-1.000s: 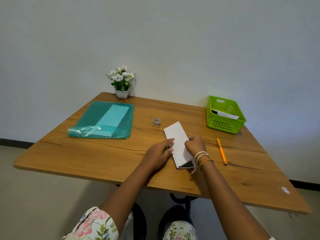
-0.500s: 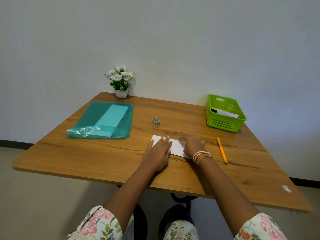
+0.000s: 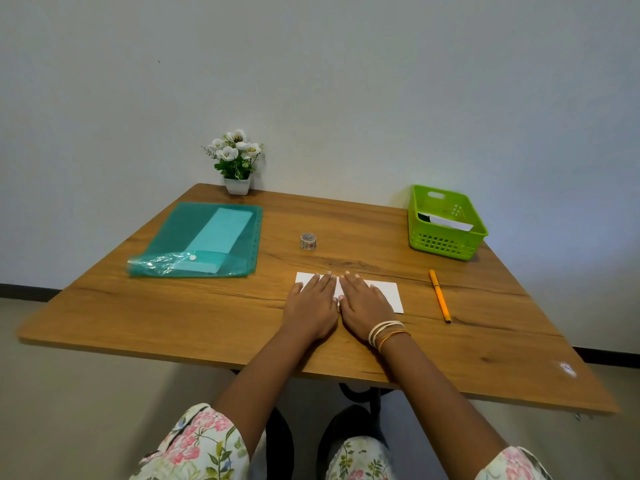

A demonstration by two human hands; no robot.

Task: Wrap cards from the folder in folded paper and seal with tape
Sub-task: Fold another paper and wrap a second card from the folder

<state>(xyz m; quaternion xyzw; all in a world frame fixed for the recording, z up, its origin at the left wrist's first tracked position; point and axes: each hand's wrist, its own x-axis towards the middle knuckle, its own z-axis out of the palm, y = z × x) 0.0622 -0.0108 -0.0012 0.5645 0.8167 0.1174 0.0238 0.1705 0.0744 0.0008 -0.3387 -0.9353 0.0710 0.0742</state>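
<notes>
- The folded white paper [image 3: 382, 295] lay flat on the wooden worktop [image 3: 207, 313], near the front edge and right of centre; any cards inside it could not be seen.
- The left hand [image 3: 311, 304] and the right hand [image 3: 363, 306] lay side by side on the paper, thumbs almost touching.
- Neither hand had a grip on anything: both were spread, palms down, fingers pressed onto the sheet.
- The step in hand looked like flattening the fold. To do it well, the 2 palms should press evenly and slide outward from the middle, so the crease sets sharp and the sheet does not skid on the smooth wood.
- One hand would best keep the paper pinned while the other reaches, or the fold may spring open.
- The small tape roll [image 3: 308, 241] stood just beyond the paper, within easy reach for sealing.
- The teal folder [image 3: 201, 240] lay far left, with a pale sheet showing through it.
- The orange pen [image 3: 439, 296] lay right of the paper, apart from it; the green basket [image 3: 446, 233] sat far right.
</notes>
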